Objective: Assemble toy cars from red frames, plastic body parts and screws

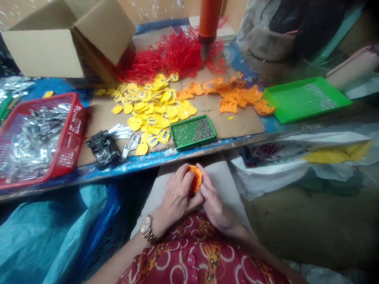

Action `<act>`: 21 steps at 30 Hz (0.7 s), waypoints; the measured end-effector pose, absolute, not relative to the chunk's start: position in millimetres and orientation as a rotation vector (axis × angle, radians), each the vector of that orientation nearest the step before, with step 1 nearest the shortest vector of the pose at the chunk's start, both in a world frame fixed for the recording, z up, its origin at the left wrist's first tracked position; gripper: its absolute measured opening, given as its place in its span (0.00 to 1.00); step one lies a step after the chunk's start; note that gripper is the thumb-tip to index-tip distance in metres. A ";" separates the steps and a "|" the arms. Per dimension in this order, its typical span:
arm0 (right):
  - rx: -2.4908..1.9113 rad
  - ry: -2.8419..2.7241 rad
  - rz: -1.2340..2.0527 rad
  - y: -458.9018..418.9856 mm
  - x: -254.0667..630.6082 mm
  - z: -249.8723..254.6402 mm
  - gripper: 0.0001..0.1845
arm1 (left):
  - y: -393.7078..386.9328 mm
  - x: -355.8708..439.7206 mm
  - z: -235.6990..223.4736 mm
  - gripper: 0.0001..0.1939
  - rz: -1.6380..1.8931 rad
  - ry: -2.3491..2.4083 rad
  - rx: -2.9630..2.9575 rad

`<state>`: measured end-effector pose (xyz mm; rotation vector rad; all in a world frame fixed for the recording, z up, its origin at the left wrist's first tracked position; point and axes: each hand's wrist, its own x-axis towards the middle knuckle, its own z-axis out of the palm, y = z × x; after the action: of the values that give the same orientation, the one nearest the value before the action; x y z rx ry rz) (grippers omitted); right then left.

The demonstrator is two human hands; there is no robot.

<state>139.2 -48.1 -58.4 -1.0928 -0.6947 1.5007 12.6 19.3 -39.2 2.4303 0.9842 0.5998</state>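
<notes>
Both of my hands meet over my lap around an orange plastic piece, curved and hollow-looking. My left hand, with a watch on the wrist, has its fingers curled over the piece's left side. On the right edge, my right hand presses with its fingers. Part of the piece is hidden by the fingers. Beyond the table edge in front of me sits a small green basket of tiny metal parts. Behind it spread loose orange plastic pieces and a heap of yellow plastic pieces.
A red basket of shiny metal parts stands left, beside a black mechanical part. An orange power screwdriver hangs above red plastic strands. A cardboard box is back left; a green tray lies right.
</notes>
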 end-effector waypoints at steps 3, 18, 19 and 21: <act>-1.191 -0.917 1.481 -47.0 147.2 -47.0 0.32 | 23.7 8.6 -34.2 0.14 0.680 0.926 2.271; -1.108 -1.363 1.186 -11.6 182.4 -23.6 0.14 | 18.2 -2.2 -30.3 0.22 0.542 0.655 0.644; -1.096 -1.351 1.201 -9.1 182.3 -22.8 0.12 | 16.5 -2.3 -33.7 0.24 0.543 0.668 0.589; -1.077 -1.330 1.214 -5.0 181.3 -23.0 0.09 | 13.8 -2.3 -39.9 0.27 0.538 0.676 0.501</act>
<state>181.3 -5.0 -23.0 -1.0770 -1.3299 1.2142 -2.3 13.8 -39.9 0.5013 0.6756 0.5381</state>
